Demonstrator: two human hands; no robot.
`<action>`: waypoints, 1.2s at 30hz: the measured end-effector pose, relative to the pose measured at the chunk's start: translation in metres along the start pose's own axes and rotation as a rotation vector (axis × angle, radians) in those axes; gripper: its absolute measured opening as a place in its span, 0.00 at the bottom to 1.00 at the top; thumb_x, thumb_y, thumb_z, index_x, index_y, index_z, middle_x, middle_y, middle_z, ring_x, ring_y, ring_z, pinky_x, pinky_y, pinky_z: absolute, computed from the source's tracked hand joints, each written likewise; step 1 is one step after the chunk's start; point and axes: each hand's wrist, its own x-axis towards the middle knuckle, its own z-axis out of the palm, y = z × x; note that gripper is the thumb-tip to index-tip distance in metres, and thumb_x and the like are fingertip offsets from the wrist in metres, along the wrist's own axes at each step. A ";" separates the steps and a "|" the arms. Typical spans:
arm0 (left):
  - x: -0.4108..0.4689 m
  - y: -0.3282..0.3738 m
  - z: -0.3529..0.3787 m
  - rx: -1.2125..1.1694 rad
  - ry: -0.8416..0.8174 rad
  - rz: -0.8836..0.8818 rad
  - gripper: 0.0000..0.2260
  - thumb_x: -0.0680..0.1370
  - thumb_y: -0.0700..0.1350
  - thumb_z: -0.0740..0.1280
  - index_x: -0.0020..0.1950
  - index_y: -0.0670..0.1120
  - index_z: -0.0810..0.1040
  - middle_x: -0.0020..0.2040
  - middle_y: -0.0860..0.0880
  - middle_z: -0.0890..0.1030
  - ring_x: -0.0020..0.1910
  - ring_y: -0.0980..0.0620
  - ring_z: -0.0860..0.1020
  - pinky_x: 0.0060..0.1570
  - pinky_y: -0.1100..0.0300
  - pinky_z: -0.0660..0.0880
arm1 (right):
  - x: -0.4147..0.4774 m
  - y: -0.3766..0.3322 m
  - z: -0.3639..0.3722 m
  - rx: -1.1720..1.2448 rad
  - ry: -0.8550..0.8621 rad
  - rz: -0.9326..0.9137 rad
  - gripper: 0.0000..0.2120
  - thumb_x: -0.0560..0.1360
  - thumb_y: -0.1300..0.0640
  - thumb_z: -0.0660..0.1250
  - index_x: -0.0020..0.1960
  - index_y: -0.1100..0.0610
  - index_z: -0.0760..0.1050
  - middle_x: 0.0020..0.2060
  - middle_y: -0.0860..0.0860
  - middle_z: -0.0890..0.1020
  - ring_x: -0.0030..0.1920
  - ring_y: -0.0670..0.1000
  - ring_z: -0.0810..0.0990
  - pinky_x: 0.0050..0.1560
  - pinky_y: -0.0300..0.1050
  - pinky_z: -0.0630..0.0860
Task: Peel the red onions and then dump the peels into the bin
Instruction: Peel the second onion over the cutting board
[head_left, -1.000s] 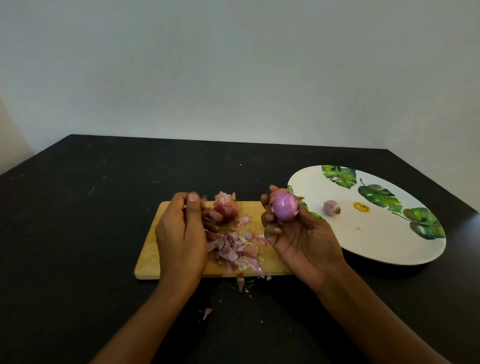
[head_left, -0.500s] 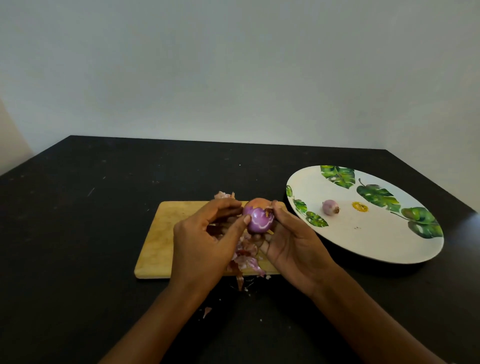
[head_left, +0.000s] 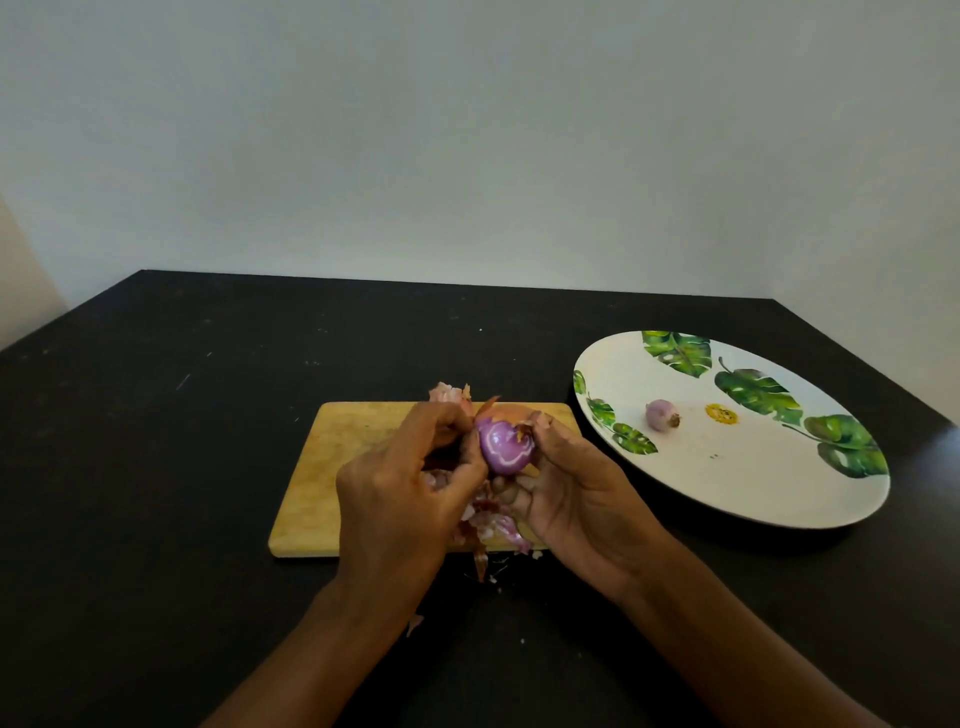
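A half-peeled purple red onion (head_left: 505, 446) is held above the wooden cutting board (head_left: 332, 467). My right hand (head_left: 576, 499) grips it from the right and below. My left hand (head_left: 400, 483) pinches a strip of dry skin at the onion's left side. Loose peels (head_left: 491, 525) lie heaped on the board under my hands, partly hidden. Another unpeeled onion (head_left: 448, 392) peeks out at the board's far edge behind my left hand. A small peeled onion (head_left: 661, 414) lies on the white leaf-patterned plate (head_left: 727, 467).
The board and plate sit on a black table (head_left: 156, 415). A few peel scraps (head_left: 415, 623) lie on the table in front of the board. No bin is in view. A pale wall stands behind the table.
My right hand brought the onion left over the board. My left hand rose from the board to the onion and now pulls skin from it.
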 end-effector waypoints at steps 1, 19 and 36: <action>0.000 0.000 0.000 0.022 -0.001 0.008 0.10 0.72 0.52 0.64 0.52 0.53 0.72 0.44 0.58 0.77 0.41 0.61 0.80 0.40 0.67 0.78 | 0.000 0.000 0.000 -0.006 -0.002 0.004 0.22 0.74 0.57 0.62 0.66 0.64 0.69 0.59 0.64 0.80 0.54 0.60 0.82 0.45 0.49 0.82; 0.002 0.001 0.004 -0.179 0.079 -0.112 0.11 0.72 0.46 0.71 0.53 0.47 0.77 0.45 0.64 0.77 0.47 0.67 0.79 0.42 0.73 0.76 | 0.005 0.003 -0.001 0.004 0.039 -0.006 0.25 0.74 0.55 0.63 0.68 0.65 0.68 0.61 0.64 0.78 0.59 0.62 0.80 0.53 0.51 0.81; 0.002 -0.023 -0.007 0.204 -0.012 0.394 0.07 0.75 0.42 0.65 0.52 0.45 0.72 0.40 0.45 0.82 0.41 0.56 0.75 0.43 0.63 0.75 | 0.002 0.005 0.002 -0.033 0.041 0.002 0.23 0.73 0.56 0.63 0.66 0.63 0.69 0.61 0.62 0.78 0.58 0.60 0.81 0.54 0.54 0.81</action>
